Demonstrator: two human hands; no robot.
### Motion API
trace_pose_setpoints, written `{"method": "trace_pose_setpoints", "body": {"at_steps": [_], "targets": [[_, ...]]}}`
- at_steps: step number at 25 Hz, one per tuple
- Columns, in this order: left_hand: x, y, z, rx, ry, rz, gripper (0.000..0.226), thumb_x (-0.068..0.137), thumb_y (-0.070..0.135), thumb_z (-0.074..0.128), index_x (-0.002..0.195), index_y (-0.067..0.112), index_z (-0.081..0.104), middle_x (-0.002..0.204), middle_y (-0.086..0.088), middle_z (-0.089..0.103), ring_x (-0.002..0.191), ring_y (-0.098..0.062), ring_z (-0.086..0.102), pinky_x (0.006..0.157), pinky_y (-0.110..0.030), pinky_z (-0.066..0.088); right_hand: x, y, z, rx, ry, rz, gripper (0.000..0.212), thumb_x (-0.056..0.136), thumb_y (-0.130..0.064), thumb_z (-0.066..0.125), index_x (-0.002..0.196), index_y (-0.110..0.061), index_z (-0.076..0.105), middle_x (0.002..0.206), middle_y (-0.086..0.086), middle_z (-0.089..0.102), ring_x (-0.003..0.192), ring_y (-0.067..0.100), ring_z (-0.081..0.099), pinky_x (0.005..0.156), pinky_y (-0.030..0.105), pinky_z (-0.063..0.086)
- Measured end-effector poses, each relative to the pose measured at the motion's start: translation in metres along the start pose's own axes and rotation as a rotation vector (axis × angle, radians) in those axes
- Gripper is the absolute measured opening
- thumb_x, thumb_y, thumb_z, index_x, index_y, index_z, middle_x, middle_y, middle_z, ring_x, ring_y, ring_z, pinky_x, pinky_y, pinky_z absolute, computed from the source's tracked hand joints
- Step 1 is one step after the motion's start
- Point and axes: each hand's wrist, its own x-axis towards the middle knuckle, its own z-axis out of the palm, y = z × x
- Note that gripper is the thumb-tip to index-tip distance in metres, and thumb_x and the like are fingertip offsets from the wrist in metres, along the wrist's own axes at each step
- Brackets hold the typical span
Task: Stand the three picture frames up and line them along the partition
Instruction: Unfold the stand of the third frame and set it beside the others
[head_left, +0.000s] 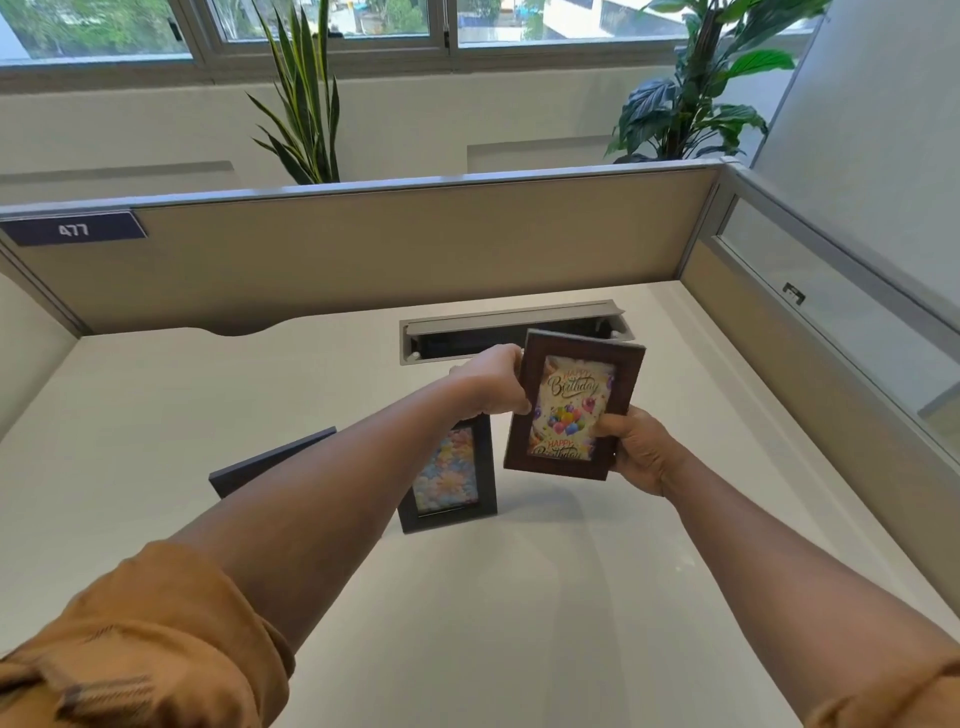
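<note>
Brown frame with birthday card held above the table, tilted. Left hand grips its left edge; right hand pinches its lower right edge. Dark frame with flower print lies below; third frame beside it, mostly hidden by forearm. Partition well behind.

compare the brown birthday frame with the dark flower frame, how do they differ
The brown birthday frame is held up off the desk by both hands; the dark flower frame lies flat on the desk. The brown one shows balloons and "Happy Birthday"; the dark one shows pastel flowers and is partly hidden by the left arm. Both are small upright rectangles.
</note>
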Motion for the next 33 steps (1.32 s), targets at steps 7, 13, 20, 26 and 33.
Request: {"method": "trace_pose_setpoints", "body": {"at_steps": [7, 13, 20, 26, 33], "targets": [[-0.002, -0.009, 0.007, 0.311, 0.149, 0.136, 0.031, 0.089, 0.029, 0.078, 0.115, 0.026, 0.062, 0.105, 0.002, 0.070, 0.096, -0.021, 0.065, 0.085, -0.044, 0.058, -0.001, 0.032, 0.001, -0.015, 0.089, 0.043, 0.044, 0.085, 0.019, 0.055, 0.111, -0.014, 0.068, 0.110, 0.011, 0.077, 0.101, 0.034, 0.072, 0.077, 0.047, 0.061], [0.002, -0.023, 0.019, 0.499, 0.129, 0.205, 0.022, 0.100, 0.040, 0.060, 0.115, 0.025, 0.067, 0.095, 0.008, 0.063, 0.090, -0.018, 0.056, 0.092, -0.045, 0.041, 0.001, 0.054, -0.005, -0.006, 0.115, 0.059, 0.043, 0.085, 0.021, 0.052, 0.105, -0.013, 0.069, 0.097, 0.005, 0.080, 0.090, 0.027, 0.076, 0.066, 0.037, 0.062], [0.002, -0.031, 0.022, 0.586, 0.101, 0.240, 0.024, 0.106, 0.041, 0.046, 0.101, 0.025, 0.063, 0.090, 0.006, 0.065, 0.085, -0.022, 0.057, 0.087, -0.043, 0.037, 0.007, 0.069, -0.007, -0.030, 0.098, 0.066, 0.044, 0.085, 0.021, 0.051, 0.104, -0.013, 0.070, 0.093, 0.002, 0.082, 0.087, 0.023, 0.077, 0.074, 0.040, 0.061], [-0.001, -0.035, 0.028, 0.571, 0.079, 0.276, 0.028, 0.108, 0.041, 0.042, 0.108, 0.022, 0.062, 0.091, 0.006, 0.062, 0.082, -0.019, 0.055, 0.092, -0.042, 0.036, 0.005, 0.072, -0.010, -0.029, 0.125, 0.084, 0.042, 0.086, 0.018, 0.052, 0.105, -0.015, 0.070, 0.098, 0.004, 0.081, 0.093, 0.028, 0.075, 0.073, 0.040, 0.061], [-0.008, -0.031, 0.030, 0.609, 0.098, 0.308, 0.016, 0.108, 0.038, 0.041, 0.098, 0.027, 0.048, 0.089, 0.006, 0.060, 0.079, -0.019, 0.053, 0.095, -0.044, 0.037, -0.005, 0.070, -0.008, -0.066, 0.167, 0.051, 0.038, 0.086, 0.013, 0.056, 0.106, -0.017, 0.069, 0.115, 0.014, 0.076, 0.099, 0.029, 0.074, 0.066, 0.033, 0.061]]}}
